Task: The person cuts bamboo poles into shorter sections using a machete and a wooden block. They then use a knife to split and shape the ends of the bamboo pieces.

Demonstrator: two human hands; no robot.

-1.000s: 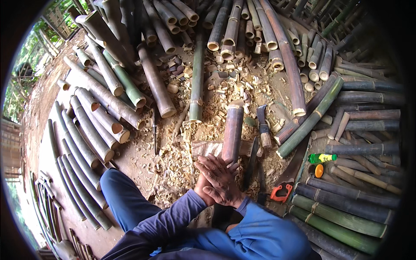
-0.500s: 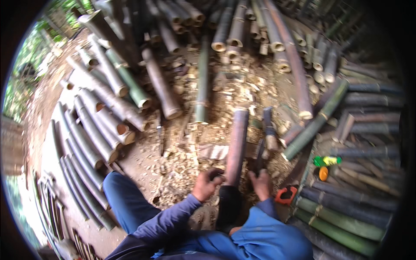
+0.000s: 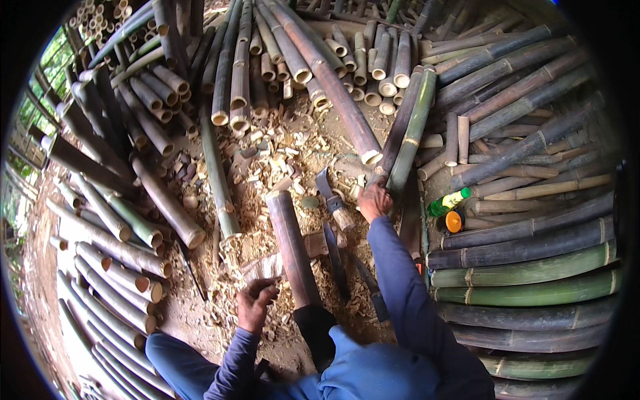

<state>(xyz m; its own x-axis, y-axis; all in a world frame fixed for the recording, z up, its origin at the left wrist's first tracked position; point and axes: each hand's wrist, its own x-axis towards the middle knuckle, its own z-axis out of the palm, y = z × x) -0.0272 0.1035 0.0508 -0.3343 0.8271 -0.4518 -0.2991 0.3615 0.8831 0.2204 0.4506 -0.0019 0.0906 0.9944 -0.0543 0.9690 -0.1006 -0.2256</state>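
My right hand (image 3: 375,201) reaches forward, fingers bent, at the cut end of a long brown bamboo pole (image 3: 327,73) and beside a green bamboo pole (image 3: 413,133). Whatever its fingertips grip is hidden. Left of a short reddish-brown bamboo piece (image 3: 290,240), my left hand (image 3: 255,305) is curled and apart from it, with nothing visible inside. The piece's near end meets something black (image 3: 317,333) between my legs. To its right lie a dark blade (image 3: 335,260), a knife with a wrapped wooden handle (image 3: 339,212) and another knife (image 3: 373,293).
Wood chips (image 3: 267,160) cover the ground. Cut bamboo lengths (image 3: 120,247) lie along the left, with more bamboo (image 3: 387,60) stacked at the back. Thick green and dark poles (image 3: 527,267) line the right, near a green bottle (image 3: 449,201) and an orange round object (image 3: 455,221).
My right hand has moved forward and right, away from the dark blade. My left hand has come away from the bamboo piece. The view has shifted toward the right.
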